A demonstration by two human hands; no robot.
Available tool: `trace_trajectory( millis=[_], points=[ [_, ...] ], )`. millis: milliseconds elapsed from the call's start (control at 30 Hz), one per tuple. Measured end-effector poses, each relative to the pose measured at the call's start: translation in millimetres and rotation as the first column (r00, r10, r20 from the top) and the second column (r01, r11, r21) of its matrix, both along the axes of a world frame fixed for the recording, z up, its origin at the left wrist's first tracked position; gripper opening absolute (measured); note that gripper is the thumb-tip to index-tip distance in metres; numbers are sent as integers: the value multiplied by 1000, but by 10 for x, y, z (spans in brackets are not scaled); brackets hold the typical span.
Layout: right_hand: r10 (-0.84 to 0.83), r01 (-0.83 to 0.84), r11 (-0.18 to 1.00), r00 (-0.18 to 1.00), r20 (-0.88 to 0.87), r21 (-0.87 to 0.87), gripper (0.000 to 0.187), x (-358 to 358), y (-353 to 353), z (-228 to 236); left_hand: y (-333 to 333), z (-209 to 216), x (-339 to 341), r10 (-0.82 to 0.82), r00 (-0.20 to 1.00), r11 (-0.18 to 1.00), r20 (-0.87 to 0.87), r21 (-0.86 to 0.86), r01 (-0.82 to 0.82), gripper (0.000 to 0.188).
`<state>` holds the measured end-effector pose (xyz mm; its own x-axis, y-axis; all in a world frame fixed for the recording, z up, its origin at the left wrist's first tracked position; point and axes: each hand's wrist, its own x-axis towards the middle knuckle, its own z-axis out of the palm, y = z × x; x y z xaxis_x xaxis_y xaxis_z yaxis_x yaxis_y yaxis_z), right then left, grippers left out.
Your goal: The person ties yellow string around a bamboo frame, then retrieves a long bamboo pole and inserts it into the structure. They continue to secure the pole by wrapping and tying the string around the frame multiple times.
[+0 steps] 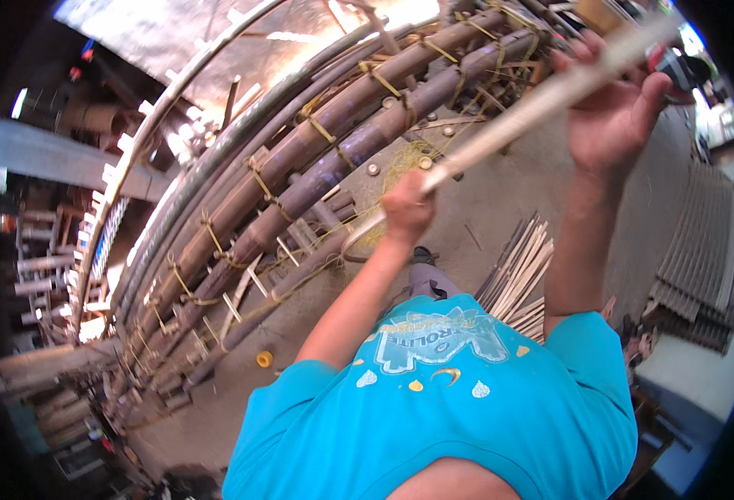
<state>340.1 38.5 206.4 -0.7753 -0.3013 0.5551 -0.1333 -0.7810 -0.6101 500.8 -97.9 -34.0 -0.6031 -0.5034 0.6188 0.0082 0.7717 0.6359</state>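
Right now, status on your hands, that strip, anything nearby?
Left hand closed around long pale strip. Right hand at strip's upper stretch, grip unclear. Nearby: lashed bamboo poles, loose strip pile.

The pale strip (525, 121) is showing blurred toward its upper end; it is crossing the right hand (608, 125) and hiding parts of the fingers; the left hand (408, 204) is concealing a stretch of the strip; a dark object (682, 71) beside the right hand is appearing too unclearly to identify; the blue shirt (433, 408) is covering the near end of the stick bundle (518, 275) and most of the trousers (428, 282).
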Motion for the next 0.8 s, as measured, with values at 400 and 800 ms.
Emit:
trace_trajectory(
  millis=[400, 800],
  points=[
    [-714, 530, 646, 673, 191, 549, 37, -1330, 1516, -1449, 152, -1194, 400, -332, 795, 935, 507, 289, 207, 64],
    [-636, 476, 758, 688, 348, 445, 33, -1146, 1626, -1795, 118, -1557, 456, -523, 657, 836, 543, 477, 270, 49]
  ],
)
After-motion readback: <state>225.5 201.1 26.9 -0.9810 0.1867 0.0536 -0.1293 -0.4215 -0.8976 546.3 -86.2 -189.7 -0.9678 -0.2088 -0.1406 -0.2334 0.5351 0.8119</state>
